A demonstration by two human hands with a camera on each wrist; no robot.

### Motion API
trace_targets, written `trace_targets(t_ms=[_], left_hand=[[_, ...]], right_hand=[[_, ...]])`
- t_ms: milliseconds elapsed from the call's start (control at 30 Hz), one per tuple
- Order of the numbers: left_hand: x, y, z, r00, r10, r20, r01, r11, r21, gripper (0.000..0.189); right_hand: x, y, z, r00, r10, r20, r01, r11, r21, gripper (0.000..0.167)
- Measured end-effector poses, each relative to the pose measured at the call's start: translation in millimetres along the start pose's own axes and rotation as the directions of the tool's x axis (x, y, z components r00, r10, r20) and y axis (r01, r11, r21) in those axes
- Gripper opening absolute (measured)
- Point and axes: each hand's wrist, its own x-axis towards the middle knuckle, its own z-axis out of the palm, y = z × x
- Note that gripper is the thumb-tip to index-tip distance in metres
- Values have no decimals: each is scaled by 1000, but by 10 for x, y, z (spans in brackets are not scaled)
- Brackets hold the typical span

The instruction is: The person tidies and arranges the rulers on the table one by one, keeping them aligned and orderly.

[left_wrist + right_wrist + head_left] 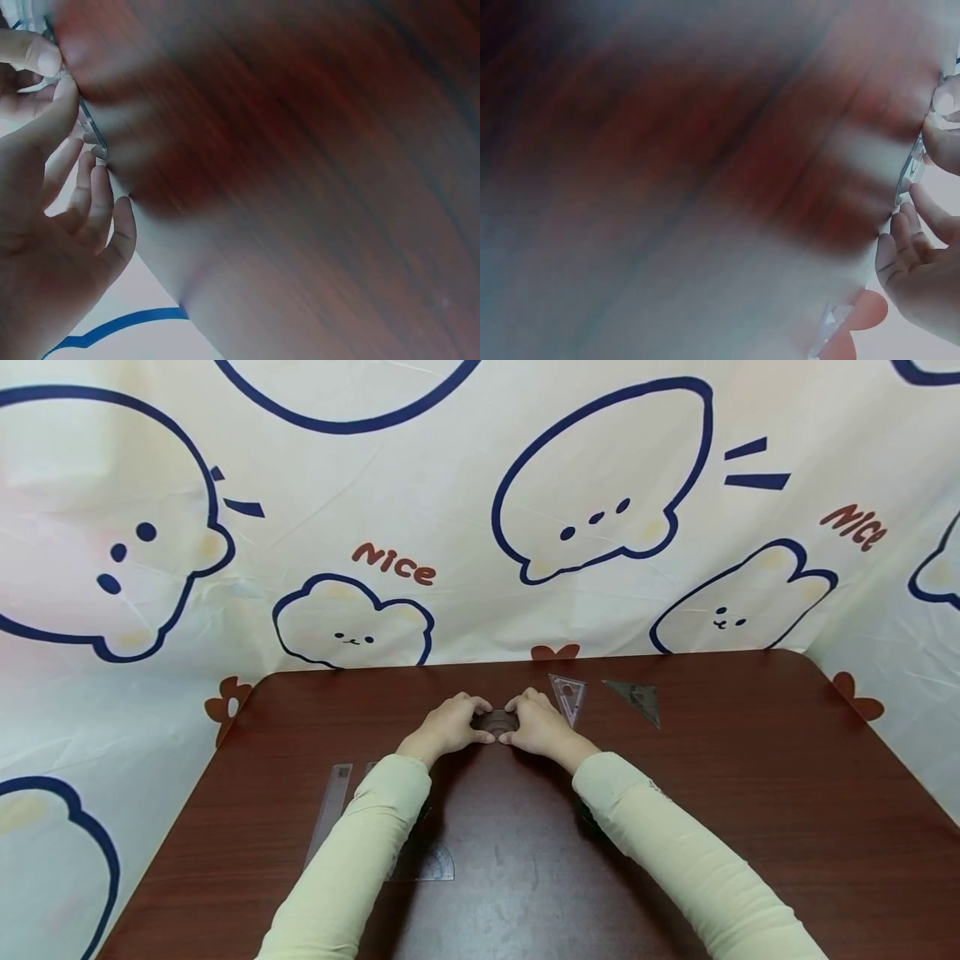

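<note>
"Pale sleeves [341, 868] run nearest the camera. What do they lead to?"

"To a small clear plastic piece [497, 722] between the hands. Whether it lies on the tabletop [750, 760] or just over it, I can't tell. Left hand [447, 724] and right hand [542, 724] each curl thumb and fingers round one end, so the grip is narrow and taken up."

"Which step is that?"

"Steadying or adjusting it two-handed, I'd judge. A next move would call for both hands working together, or one letting go gently while the other keeps hold."

"What's around the grip?"

"Just right of it, a clear set square [570, 697]; further right, a darker set square [640, 697]. Left and nearer the wearer, a ruler [330, 806] and a protractor [433, 864] show, both partly hidden by a sleeve."

"And edges?"

"The table's far edge runs not far beyond the grip, patterned cloth [465, 610] behind it. More wood stretches on the near side, between the sleeves. Swinging the right wrist outward could nudge the clear set square."
</note>
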Motion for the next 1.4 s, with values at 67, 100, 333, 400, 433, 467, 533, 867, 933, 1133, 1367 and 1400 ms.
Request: trace_targets(t_ms=[67,100,333,400,433,467,533,867,933,1133,1367,1400], left_hand=[[-18,-3,-9,1000,29,-3,-29,999,31,50],[-24,-6,-10,999,40,-4,-40,998,41,50],[-35,-54,3,998,56,-12,-56,997,53,49],[-37,-58,5,998,64,-18,-63,997,54,49],[-36,-64,11,997,69,-20,-68,996,57,49],[-35,-68,14,997,76,-23,-74,995,61,48],[-34,-77,16,995,91,-27,-89,994,69,48],[-34,-127,-8,990,137,-28,-135,989,64,49],[-35,-126,-13,990,137,-27,-135,989,64,50],[-29,-125,-15,991,132,-25,-130,990,60,50],[-29,-118,-11,993,117,-17,-116,991,63,50],[-30,-116,-10,994,112,-15,-111,992,61,50]], right_hand=[[-11,5,1,999,-33,-1,33,999,-43,49],[-15,7,2,999,-45,-1,45,997,-59,49],[-31,28,-9,995,-98,9,98,988,-119,50],[-40,38,-25,992,-120,25,122,983,-134,51],[-42,47,-28,990,-134,34,138,980,-141,52],[-45,55,-34,988,-150,44,155,976,-152,52],[-45,75,-41,982,-177,62,186,966,-181,52],[-33,99,-52,941,-310,133,337,842,-420,49],[-36,100,-47,934,-331,138,357,821,-447,49],[-32,126,-21,933,-340,120,357,827,-434,49],[-14,146,0,960,-264,98,281,895,-347,51],[-16,145,-2,963,-251,95,269,904,-332,52]])
